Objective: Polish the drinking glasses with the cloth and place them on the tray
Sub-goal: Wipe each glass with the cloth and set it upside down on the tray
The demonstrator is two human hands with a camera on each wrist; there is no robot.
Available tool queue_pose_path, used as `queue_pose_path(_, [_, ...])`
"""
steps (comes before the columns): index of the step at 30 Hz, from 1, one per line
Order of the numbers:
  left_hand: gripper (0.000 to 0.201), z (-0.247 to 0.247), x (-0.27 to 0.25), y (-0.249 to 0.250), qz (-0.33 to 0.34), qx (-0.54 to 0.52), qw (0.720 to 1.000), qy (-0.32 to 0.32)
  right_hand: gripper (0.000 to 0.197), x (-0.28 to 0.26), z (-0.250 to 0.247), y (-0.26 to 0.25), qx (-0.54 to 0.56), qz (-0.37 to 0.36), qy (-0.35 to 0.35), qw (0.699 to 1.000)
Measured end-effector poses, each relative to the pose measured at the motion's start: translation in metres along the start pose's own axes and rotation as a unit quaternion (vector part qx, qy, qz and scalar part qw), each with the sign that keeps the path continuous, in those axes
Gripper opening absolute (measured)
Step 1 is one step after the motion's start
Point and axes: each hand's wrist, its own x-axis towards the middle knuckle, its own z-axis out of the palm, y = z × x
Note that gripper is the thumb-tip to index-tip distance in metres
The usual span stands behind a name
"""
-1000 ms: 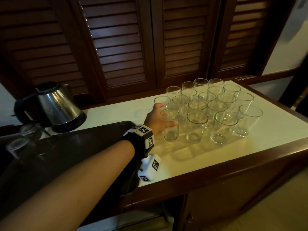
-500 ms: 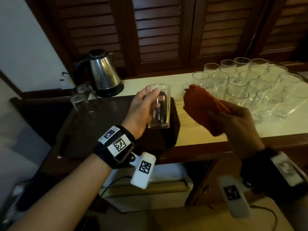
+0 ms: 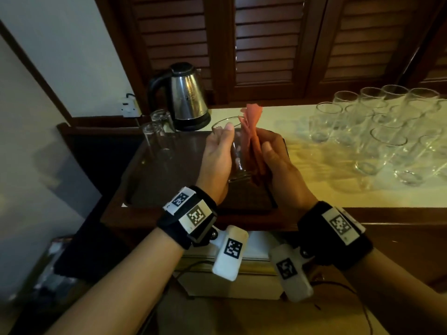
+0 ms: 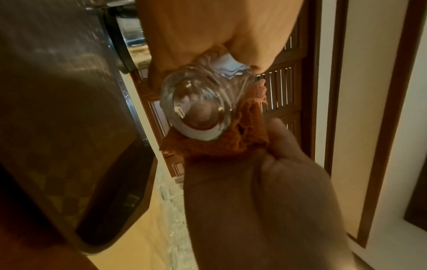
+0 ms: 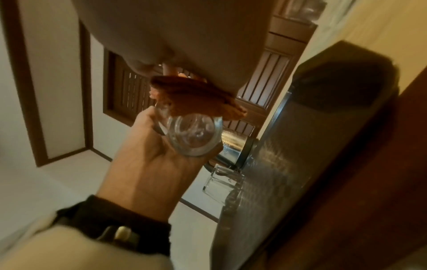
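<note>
Left hand [image 3: 217,153] grips the glass [image 3: 235,151] above the tray [image 3: 154,180]; right hand [image 3: 278,160] presses the cloth [image 3: 251,131] against its right side, fingers curled around it

Rightmost glasses [image 3: 433,141] cut off by frame edge

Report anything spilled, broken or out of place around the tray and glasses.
Nothing stands out. The clear drinking glass looks intact in the left hand, the orange cloth against it; two glasses stand upright on the dark tray.
</note>
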Motion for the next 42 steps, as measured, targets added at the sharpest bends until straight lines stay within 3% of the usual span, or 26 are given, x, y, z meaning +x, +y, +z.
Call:
queue_pose_path(3, [0.1, 0.005, -0.002, -0.001, 0.024, 0.05, 0.998, -0.001, 0.03, 0.01, 0.004, -0.005, 0.004, -0.006, 0.029, 1.0])
queue_pose_path(9, [0.079, 0.008, 0.003, -0.001, 0.038, 0.104, 0.994, -0.013, 0.041, 0.019, -0.002, -0.005, 0.026, 0.035, 0.025, 0.999])
queue_pose_path(13, [0.073, 0.005, 0.002, 0.005, 0.007, 0.027, 0.995, -0.097, 0.037, 0.017, -0.006, -0.009, 0.136, 0.091, 0.013, 0.986])
queue_pose_path(16, [0.073, 0.003, 0.003, 0.01, -0.001, 0.021, 0.991, -0.136, 0.038, 0.019, -0.009, -0.007, 0.171, 0.092, 0.014, 0.981])
queue_pose_path(19, [0.094, 0.01, 0.006, 0.016, -0.017, 0.02, 0.995, -0.101, 0.041, 0.025, -0.015, -0.01, 0.171, 0.08, 0.014, 0.982])
queue_pose_path(22, [0.072, 0.019, 0.01, 0.017, -0.01, 0.056, 0.997, -0.051, 0.044, 0.028, -0.012, -0.008, 0.123, 0.055, 0.014, 0.991])
queue_pose_path(27, [0.083, 0.021, 0.013, 0.014, -0.009, 0.089, 0.996, -0.021, 0.046, 0.031, -0.006, 0.0, 0.119, 0.049, 0.02, 0.992])
queue_pose_path(30, [0.078, 0.014, 0.012, 0.012, -0.041, 0.033, 0.995, -0.083, 0.041, 0.03, -0.01, -0.002, 0.202, 0.096, 0.039, 0.974])
queue_pose_path(33, [0.071, 0.006, 0.011, 0.016, -0.041, 0.039, 0.987, -0.152, 0.042, 0.032, -0.018, -0.004, 0.237, 0.09, 0.048, 0.966])
queue_pose_path(38, [0.073, 0.015, 0.019, 0.016, -0.055, 0.043, 0.994, -0.08, 0.045, 0.036, -0.017, -0.005, 0.113, 0.034, 0.036, 0.992])
queue_pose_path(42, [0.098, 0.024, 0.025, 0.013, -0.047, 0.075, 0.995, -0.052, 0.05, 0.04, -0.013, -0.001, 0.095, 0.026, 0.029, 0.995])
